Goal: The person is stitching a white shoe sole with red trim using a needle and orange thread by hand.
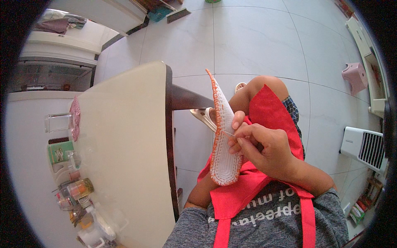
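Note:
A long white stitched insole (228, 155), edged with orange blanket stitches and curling to a narrow tip, is held lengthwise over the lap. My left hand (236, 141) grips its right edge near the middle; most of that hand is hidden behind the sole and my other hand. Thumb and index finger of my right hand (269, 147) pinch a thin, pale needle (229, 133), whose far end meets the sole's face beside a bit of orange thread. Rows of dashed stitching run along the sole.
A cream-topped table (136, 133) with a dark edge stands close at the left, with jars (80, 189) and a green box (60, 152) along its far side. A red apron (273, 114) covers part of the lap. A pink stool (355, 76) and a white appliance (363, 148) stand at the right.

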Available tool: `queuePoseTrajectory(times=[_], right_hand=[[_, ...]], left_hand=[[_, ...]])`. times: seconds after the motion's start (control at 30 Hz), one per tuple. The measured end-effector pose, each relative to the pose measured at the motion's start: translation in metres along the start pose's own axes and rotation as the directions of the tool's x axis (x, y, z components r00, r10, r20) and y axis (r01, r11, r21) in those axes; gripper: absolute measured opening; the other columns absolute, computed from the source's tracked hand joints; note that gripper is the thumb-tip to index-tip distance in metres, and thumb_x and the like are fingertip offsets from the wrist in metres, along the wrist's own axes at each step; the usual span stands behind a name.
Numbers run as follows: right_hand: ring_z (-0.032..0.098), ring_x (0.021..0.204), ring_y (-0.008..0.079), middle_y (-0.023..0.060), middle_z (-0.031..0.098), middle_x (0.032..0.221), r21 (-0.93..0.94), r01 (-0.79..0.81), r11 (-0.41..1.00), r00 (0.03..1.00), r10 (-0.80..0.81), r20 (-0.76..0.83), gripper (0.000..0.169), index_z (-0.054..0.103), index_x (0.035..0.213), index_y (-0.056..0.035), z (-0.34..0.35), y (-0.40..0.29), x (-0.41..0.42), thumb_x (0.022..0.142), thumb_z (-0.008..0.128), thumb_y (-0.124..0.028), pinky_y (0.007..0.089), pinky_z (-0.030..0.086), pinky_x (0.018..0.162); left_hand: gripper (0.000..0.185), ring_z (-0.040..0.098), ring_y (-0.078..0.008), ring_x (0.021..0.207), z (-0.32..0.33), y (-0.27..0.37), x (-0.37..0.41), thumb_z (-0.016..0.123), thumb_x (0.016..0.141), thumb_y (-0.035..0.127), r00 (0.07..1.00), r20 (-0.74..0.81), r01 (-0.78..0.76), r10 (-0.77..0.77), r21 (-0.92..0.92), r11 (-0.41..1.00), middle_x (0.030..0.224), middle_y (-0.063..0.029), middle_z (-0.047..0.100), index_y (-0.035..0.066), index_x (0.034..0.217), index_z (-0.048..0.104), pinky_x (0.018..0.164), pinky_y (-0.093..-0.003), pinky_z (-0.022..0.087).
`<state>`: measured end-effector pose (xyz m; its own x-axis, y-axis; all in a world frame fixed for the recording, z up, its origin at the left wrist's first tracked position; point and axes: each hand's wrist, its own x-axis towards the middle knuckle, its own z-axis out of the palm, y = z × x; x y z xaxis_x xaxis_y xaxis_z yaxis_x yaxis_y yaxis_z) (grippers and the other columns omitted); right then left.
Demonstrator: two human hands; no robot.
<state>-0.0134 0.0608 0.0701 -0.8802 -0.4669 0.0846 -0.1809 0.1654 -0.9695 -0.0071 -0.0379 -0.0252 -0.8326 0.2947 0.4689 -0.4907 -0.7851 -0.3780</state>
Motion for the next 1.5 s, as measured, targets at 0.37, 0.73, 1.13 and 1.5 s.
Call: queuePoseTrajectory(times=[0.37,0.73,1.13,1.5], right_hand=[[0.060,0.056,0.0187,0.0077,0.058,0.063,-0.006,-0.018,1.000,1.000,0.018,0.014,0.003,0.052,0.078,-0.0032,-0.002,0.003,0.002,0.076,0.053,-0.003,0.0282,0.047,0.047],[0.059,0.063,0.0096,0.0062,0.060,0.067,0.142,-0.191,0.971,0.975,0.170,0.144,0.005,0.053,0.081,0.0013,-0.033,0.000,0.012,0.079,0.051,-0.003,0.0231,0.047,0.052],[0.039,0.049,0.0010,-0.0058,0.048,0.061,0.543,-0.399,0.739,0.914,0.275,0.299,0.008,0.057,0.085,-0.0030,-0.067,0.065,-0.001,0.080,0.054,-0.008,0.0152,0.030,0.042],[0.043,0.057,0.0023,-0.0039,0.052,0.069,0.581,-0.388,0.715,0.916,0.228,0.330,0.007,0.056,0.084,-0.0024,-0.067,0.073,-0.001,0.080,0.054,-0.008,0.0154,0.033,0.048]], left_hand=[[0.022,0.051,-0.0143,0.045,-0.002,0.001,0.001,0.037,0.089,0.026,0.999,-0.042,-0.017,0.020,0.069,0.997,0.059,-0.0061,0.049,0.004,0.091,0.035,0.045,-0.0281,0.044],[0.020,0.042,-0.0116,0.035,0.012,0.000,0.001,0.041,0.088,0.024,0.861,-0.447,0.028,0.241,0.515,0.857,0.050,-0.0031,0.044,0.005,0.081,0.041,0.033,-0.0231,0.035],[0.029,0.055,-0.0128,0.080,0.047,-0.032,0.022,0.054,0.074,0.000,0.574,-0.430,0.444,0.697,0.878,0.176,0.092,-0.0069,0.055,-0.002,0.101,0.046,0.070,-0.0252,0.046],[0.030,0.055,-0.0127,0.081,0.050,-0.036,0.023,0.055,0.074,0.002,0.633,-0.403,0.429,0.661,0.893,0.134,0.093,-0.0071,0.056,-0.002,0.103,0.046,0.071,-0.0249,0.046]])
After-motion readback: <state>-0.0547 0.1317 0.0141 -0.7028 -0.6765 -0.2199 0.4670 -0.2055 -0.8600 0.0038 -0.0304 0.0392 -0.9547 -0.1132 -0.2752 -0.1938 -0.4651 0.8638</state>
